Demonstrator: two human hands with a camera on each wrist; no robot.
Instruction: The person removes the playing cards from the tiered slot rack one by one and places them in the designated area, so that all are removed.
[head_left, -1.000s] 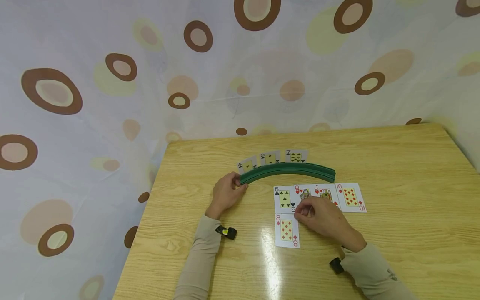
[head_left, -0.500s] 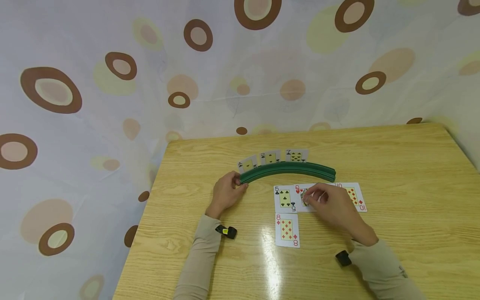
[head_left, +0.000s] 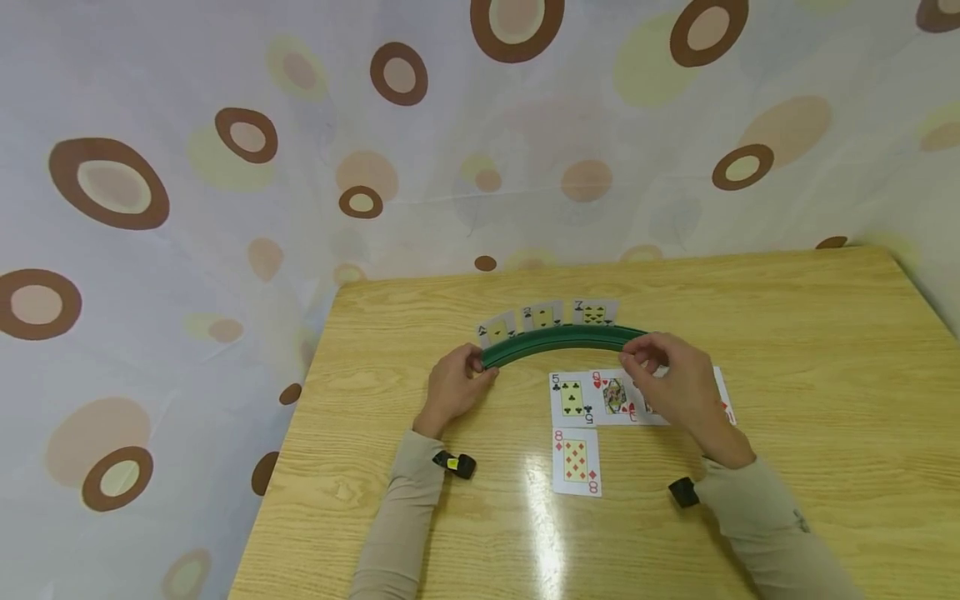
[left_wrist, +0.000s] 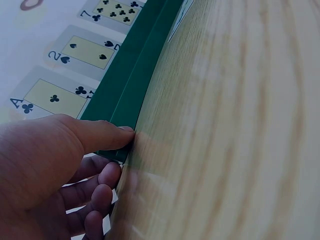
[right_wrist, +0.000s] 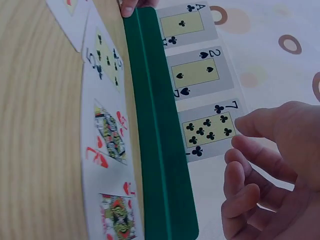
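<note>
My left hand [head_left: 452, 387] holds the left end of a curved green card holder [head_left: 558, 337], thumb on top and fingers beneath. Standing in its slot are the ace of clubs [left_wrist: 52, 97], two of spades [left_wrist: 89, 53] and seven of clubs [right_wrist: 207, 131]. My right hand [head_left: 678, 387] hovers by the holder's right end, fingers loosely bent; in the right wrist view nothing shows between them. Below it lie the five of clubs [head_left: 572, 400], queen of hearts [head_left: 613, 397], jack of hearts [right_wrist: 119, 215] and a mostly covered ten of diamonds [head_left: 723, 393].
An eight of diamonds [head_left: 576, 462] lies face up below the five of clubs. Everything stands on a light wooden table [head_left: 825, 433]. Behind and to the left hangs a white cloth [head_left: 300, 208] with brown rings and pastel spots.
My right hand has moved away from the eight of diamonds, over the row of flat cards, and up to the holder's right end. The left hand stays put.
</note>
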